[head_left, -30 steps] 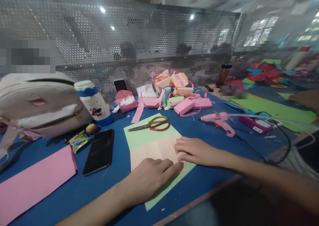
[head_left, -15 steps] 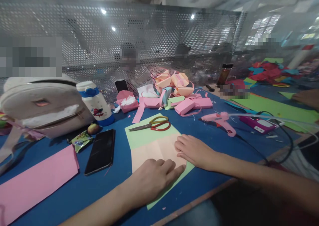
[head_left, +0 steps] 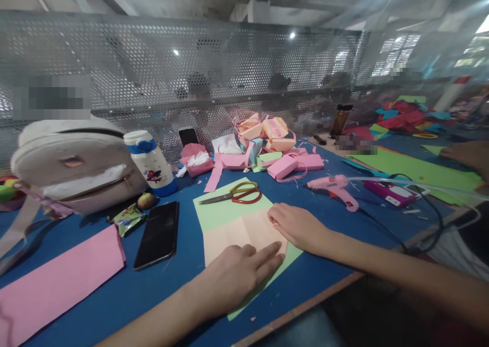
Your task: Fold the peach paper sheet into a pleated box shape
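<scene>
A creased peach paper point(head_left: 225, 237) lies over a larger light green sheet point(head_left: 210, 214) on the blue table. My left hand point(head_left: 244, 275) rests on the peach paper's near part, fingers stretched toward its right corner. At that paper's right edge, my right hand point(head_left: 292, 225) has its fingers curled in a pinch on the edge. The fingertips are partly hidden. Scissors point(head_left: 233, 194) with a yellow and a red handle lie on the green sheet just beyond both hands, blades pointing left.
A pink glue gun point(head_left: 336, 186) with its cord is to the right. On the left are a black phone point(head_left: 157, 235), a snack packet point(head_left: 129, 218), folded pink paper point(head_left: 72, 278), a bottle point(head_left: 151, 163) and a backpack point(head_left: 76, 158). Folded paper boxes point(head_left: 263, 133) stand behind.
My right hand's fingers have curled in at the paper's edge. My left index finger has lifted and spread slightly from the others. The view has tilted up a little.
</scene>
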